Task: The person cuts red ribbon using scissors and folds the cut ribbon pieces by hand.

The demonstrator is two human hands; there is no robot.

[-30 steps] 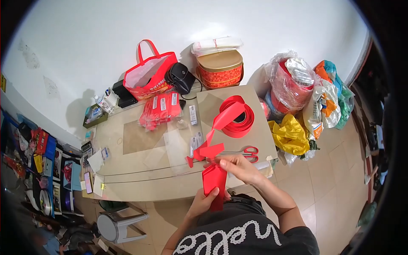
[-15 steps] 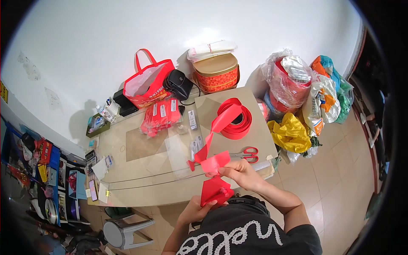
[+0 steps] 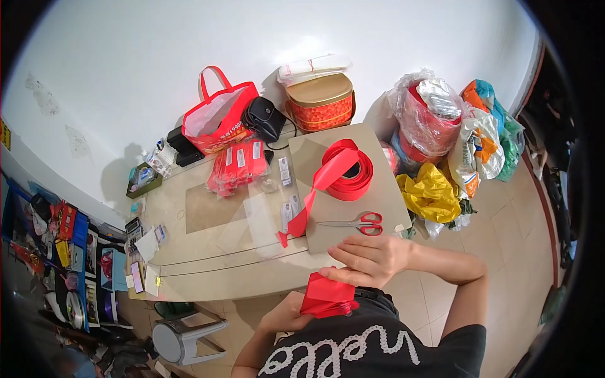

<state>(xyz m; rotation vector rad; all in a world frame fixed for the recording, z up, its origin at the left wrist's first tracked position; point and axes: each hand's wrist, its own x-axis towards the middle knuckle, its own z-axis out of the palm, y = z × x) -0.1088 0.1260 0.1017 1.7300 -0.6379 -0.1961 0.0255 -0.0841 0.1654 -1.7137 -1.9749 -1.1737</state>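
My left hand [image 3: 287,314] is wrapped round the lower left side of a folded red ribbon piece [image 3: 329,296], close to my waist. Over its top edge lies my right hand [image 3: 368,259], fingers pressed together, its thumb side touching the ribbon. A large roll of red ribbon [image 3: 360,181] rests on the grey board, and its loose end hangs down to the left in a twisted strip [image 3: 299,225]. Red-handled scissors [image 3: 370,223] lie on the board just beyond my right hand, blades pointing left.
Behind the table [image 3: 201,277] edge stand a red bag [image 3: 217,120], a black case [image 3: 265,120] and a gold-lidded box [image 3: 320,104]. Packed red items [image 3: 236,167] lie left of the board. Plastic bags [image 3: 430,195] are at the right, a grey stool [image 3: 179,343] at the lower left.
The ribbon flap that my right hand was holding up above the piece is down against it. My right hand has moved over the piece, and my left hand still holds it.
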